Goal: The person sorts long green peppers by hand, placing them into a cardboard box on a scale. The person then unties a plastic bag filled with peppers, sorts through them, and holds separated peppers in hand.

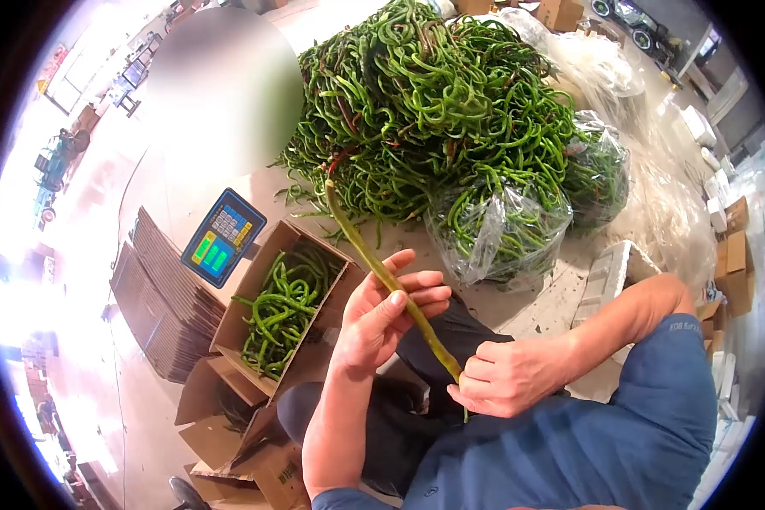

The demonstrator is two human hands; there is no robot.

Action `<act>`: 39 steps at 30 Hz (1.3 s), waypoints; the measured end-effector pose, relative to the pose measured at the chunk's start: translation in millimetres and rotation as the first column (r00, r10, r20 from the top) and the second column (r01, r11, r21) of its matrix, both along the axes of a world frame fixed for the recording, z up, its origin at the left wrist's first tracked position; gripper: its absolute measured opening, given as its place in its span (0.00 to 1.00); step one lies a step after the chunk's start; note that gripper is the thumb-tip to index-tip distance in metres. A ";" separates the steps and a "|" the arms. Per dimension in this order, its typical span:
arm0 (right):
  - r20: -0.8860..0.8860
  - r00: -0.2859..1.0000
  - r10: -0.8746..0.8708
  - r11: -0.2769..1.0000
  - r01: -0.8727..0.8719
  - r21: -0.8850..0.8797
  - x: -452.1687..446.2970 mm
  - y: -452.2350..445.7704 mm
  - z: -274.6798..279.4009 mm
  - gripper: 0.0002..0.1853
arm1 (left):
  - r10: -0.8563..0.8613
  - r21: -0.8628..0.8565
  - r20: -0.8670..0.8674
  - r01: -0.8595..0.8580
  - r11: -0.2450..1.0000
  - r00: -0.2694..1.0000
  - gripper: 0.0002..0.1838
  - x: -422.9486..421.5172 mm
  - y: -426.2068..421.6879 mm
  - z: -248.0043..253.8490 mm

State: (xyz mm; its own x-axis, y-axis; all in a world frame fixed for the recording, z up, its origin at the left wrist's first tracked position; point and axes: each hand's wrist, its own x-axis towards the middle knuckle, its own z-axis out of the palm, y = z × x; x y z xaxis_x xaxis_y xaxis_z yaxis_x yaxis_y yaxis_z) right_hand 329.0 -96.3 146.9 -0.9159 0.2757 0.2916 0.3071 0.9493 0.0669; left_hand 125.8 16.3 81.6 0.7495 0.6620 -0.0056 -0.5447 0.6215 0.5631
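A long yellowish-green chili pepper (361, 245) slants across in front of me, its thin tip up and to the left. My left hand (374, 319) holds it around the middle, thumb laid over it and fingers behind. Closed around its lower end is my right hand (497, 374), with a bit of stem showing below the fingers. Beside my left hand stands an open cardboard box (319, 319) with green peppers (282, 310) inside. Beyond both hands rises a large heap of long green peppers (433, 93), with a few red ones among them.
A scale display (223, 236) stands behind the box, near a stack of flattened cartons (166, 306). Clear plastic bags of peppers (501, 234) lean against the heap. A white foam crate (603, 280) is by my right arm. More open cartons (212, 438) sit at lower left.
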 end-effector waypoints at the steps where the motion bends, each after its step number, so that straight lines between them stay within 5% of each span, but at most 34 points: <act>1: 0.003 1.000 -0.007 1.000 0.007 -0.021 0.1 -2.1 -1.4 0.11 | -0.004 0.021 0.021 0.003 1.000 1.000 0.30 -1.6 0.7 -2.0; 8: -0.135 0.990 -0.034 0.983 0.009 -0.184 -1.1 -5.6 -21.0 0.12 | 0.047 -0.024 0.052 -0.046 0.999 0.998 0.33 -5.2 1.4 2.0; 15: -0.381 0.840 -0.385 0.896 0.242 -0.371 16.3 10.4 -46.7 0.07 | 0.142 -0.113 0.014 -0.140 0.984 0.990 0.32 -3.3 2.2 3.6; 20: -0.298 0.573 -0.764 0.603 0.468 -0.645 48.3 27.6 -108.4 0.02 | 0.218 -0.126 -0.018 -0.218 0.968 0.976 0.28 -3.6 5.1 -3.4; 25: 0.080 0.468 -0.880 0.339 0.736 -0.586 111.1 55.4 -207.7 0.10 | 0.371 -0.112 -0.223 -0.401 0.909 0.902 0.18 -0.8 14.9 -22.1; 31: 0.157 0.167 -0.973 0.061 0.848 -0.527 154.1 92.7 -250.0 0.16 | 0.426 -0.094 -0.411 -0.502 0.860 0.806 0.09 2.0 18.5 -26.4; 34: 0.098 0.129 -0.987 0.058 0.847 -0.529 167.5 124.5 -255.2 0.14 | 0.413 -0.042 -0.459 -0.484 0.874 0.786 0.11 5.2 19.3 -26.0; 39: 0.452 0.094 -0.887 0.009 0.982 -0.186 174.7 172.7 -259.3 0.09 | 0.376 0.000 -0.525 -0.442 0.897 0.764 0.13 13.2 23.5 -32.6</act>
State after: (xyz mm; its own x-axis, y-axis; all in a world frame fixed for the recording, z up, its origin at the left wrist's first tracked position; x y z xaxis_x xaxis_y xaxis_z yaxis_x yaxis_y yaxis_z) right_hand 503.7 76.4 -112.4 0.2317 0.9496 -0.2112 0.9723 -0.2328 0.0203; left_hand 139.0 39.8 48.9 0.2776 0.8744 -0.3980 -0.4255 0.4834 0.7651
